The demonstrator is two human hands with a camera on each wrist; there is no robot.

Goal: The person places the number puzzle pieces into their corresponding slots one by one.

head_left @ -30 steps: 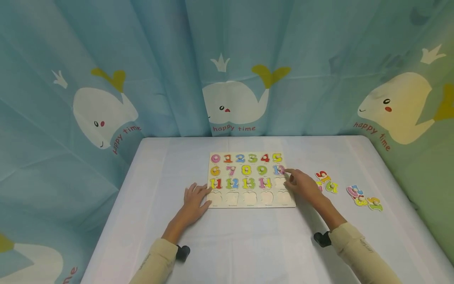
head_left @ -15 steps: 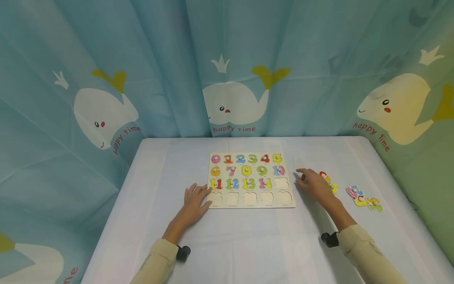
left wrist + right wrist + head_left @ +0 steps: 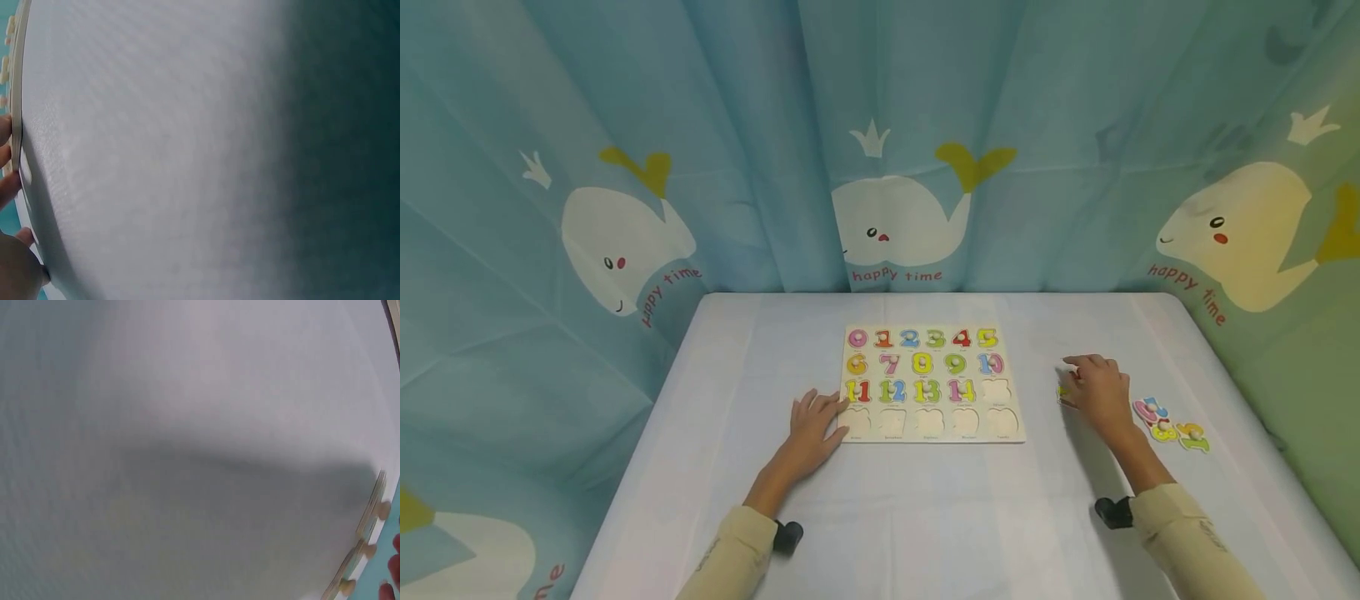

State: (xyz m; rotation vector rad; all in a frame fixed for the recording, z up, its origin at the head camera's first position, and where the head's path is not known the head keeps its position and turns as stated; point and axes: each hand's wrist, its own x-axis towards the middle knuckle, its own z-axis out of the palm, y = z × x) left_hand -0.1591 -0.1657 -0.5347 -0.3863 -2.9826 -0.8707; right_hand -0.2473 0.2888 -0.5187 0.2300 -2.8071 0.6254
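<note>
A wooden number puzzle board (image 3: pixel 925 438) lies on the table, with knobbed pieces 0 to 14 in their recesses. One recess in the third row and the whole front row are bare. My left hand (image 3: pixel 811 429) rests at the board's left edge, fingers spread loosely; the left wrist view shows its fingers (image 3: pixel 9 187) at the board's side. My right hand (image 3: pixel 1099 395) is over loose number pieces right of the board, mostly hiding them; a yellow piece (image 3: pixel 1063 397) peeks out. In the right wrist view, fingertips (image 3: pixel 394 567) appear apart from the knobbed pieces (image 3: pixel 371 509).
Farther right lie more loose pieces, a pink-and-blue one (image 3: pixel 1148 408) overlapping others and a yellow-and-green one (image 3: pixel 1193 437). The white table (image 3: pixel 910 517) ends at a blue whale-print curtain (image 3: pixel 760 208) at the back and sides.
My right hand has left the 10 piece in the board and moved right, over the loose pieces. The left hand stays at the board's edge.
</note>
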